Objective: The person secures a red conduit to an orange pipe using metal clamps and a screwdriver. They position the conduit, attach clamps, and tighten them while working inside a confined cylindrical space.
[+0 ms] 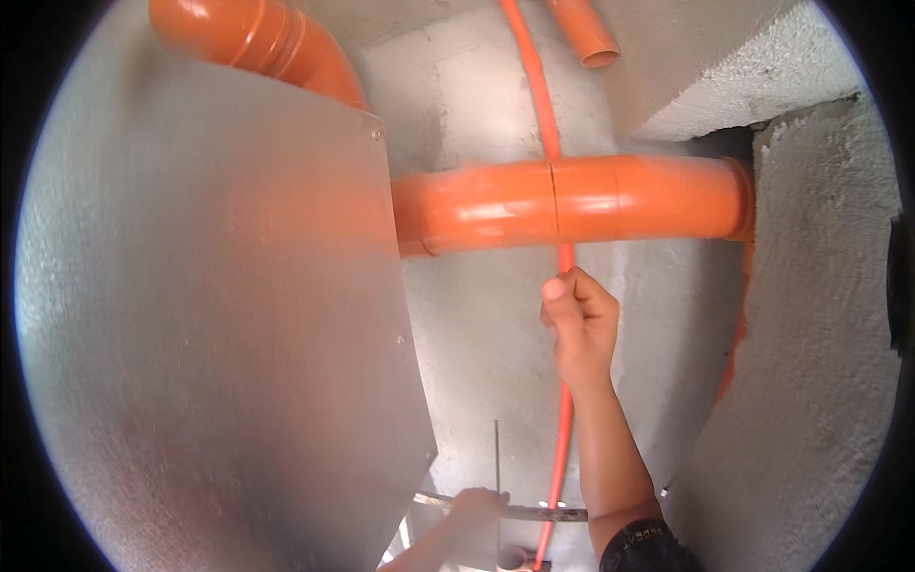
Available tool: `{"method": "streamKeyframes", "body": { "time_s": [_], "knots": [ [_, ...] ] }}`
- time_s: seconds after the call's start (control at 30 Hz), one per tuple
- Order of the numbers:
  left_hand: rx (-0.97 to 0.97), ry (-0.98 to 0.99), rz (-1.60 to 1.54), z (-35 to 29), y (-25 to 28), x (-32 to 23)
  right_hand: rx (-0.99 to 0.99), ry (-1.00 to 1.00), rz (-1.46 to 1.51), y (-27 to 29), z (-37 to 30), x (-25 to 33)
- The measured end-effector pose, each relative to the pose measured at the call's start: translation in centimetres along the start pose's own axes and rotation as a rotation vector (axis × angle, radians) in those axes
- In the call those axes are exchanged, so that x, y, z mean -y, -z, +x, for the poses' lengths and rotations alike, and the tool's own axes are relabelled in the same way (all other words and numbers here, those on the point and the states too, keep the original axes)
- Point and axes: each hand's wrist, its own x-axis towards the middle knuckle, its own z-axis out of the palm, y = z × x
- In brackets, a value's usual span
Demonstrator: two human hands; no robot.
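Observation:
My right hand (pixel 583 319) is closed around a thin orange-red flexible tube (pixel 560 443), just below a thick orange drain pipe (pixel 591 200). Above and below the fist the tube continues, passing behind the thick pipe and down across a metal rail (pixel 543 514). Lower and to the left, my left hand (pixel 475 505) rests with curled fingers on that rail, beside an upright thin metal rod (pixel 497 458). Its fingers are small and hazy, but they appear wrapped over the rail.
A large sheet-metal panel (pixel 229 315) fills the left side. Behind it curves an orange pipe elbow (pixel 286 48). An open orange pipe end (pixel 586 38) hangs at the top. A rough concrete wall (pixel 810 381) stands at the right, and a pipe opening (pixel 513 558) shows below.

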Motion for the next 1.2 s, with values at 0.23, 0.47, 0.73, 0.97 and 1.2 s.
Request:
{"method": "streamKeyframes", "body": {
  "time_s": [0.23, 0.47, 0.73, 0.97, 1.2],
  "knots": [
    [0.004, 0.017, -0.03, 0.8, -0.7, 0.5, 0.029, -0.383, 0.341, -2.9, 2.7, -7.0],
    [-0.002, 0.015, -0.054, 1.3, -1.2, 1.2, -0.145, -0.244, 0.454, -7.0, 5.8, -8.3],
    [-0.011, -0.032, 0.056, 1.5, -1.0, 1.2, -0.232, -0.153, 0.55, -7.7, 6.0, -9.6],
    [-0.061, -0.079, 0.062, 1.6, -2.4, 2.3, 0.162, -0.384, 0.252, -6.6, 3.6, -9.1],
    [0.021, 0.054, 0.012, 1.2, -1.0, 1.2, 0.125, -0.387, 0.169, -9.1, 3.9, -11.0]
  ]
}}
